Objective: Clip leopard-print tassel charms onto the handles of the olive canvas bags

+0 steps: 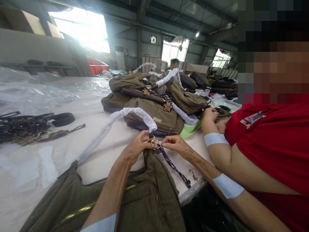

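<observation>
An olive corduroy handbag (pixel 135 199) with gold zips lies in front of me, its handle (pixel 125 112) wrapped in white paper. At the handle's right end, my left hand (pixel 137 146) pinches a gold ring (pixel 154 141) between thumb and fingers. From that ring a black-and-white braided cord (pixel 172 162) hangs over the bag's edge onto the table. My right hand (pixel 177 145) is closed in a pinch beside the ring, at the cord's upper end. What its fingertips hold is too small to make out; a thin strand sticks up above them.
Similar olive bags (pixel 154 112) are piled behind, some with leopard-pattern tags (pixel 168 106). Braided cords (pixel 26 129) and a black roll (pixel 63 119) lie left on the white table (pixel 91 125), near clear plastic (pixel 48 87). A co-worker in a red shirt (pixel 272 145) is close on my right.
</observation>
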